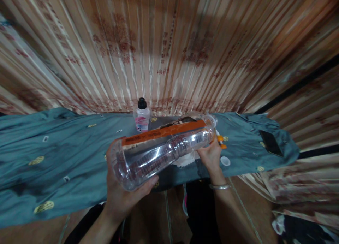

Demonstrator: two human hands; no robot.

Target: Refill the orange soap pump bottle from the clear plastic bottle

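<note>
Closest in, a big clear plastic bottle (164, 150) lies tilted in mid-air above the bench (71, 159), its broad base near and left, its neck far and right, see-through walls gleaming, an orange band with dark print running along its label. Here's the left hand (124, 192), curved wide around the base, thumb along the underside; and the right hand (212, 152), a bangle (219, 186) at its wrist, closed in at the neck, its fingers partly hidden behind the plastic. Just right of it, something with orange ends (221, 138); whether the hand touches that, I can't tell. A white cap (225, 161) lies nearby, a dark phone (270, 142) farther right, and beyond, a small black-topped bottle (142, 118) stands upright before the curtain (159, 53).
</note>
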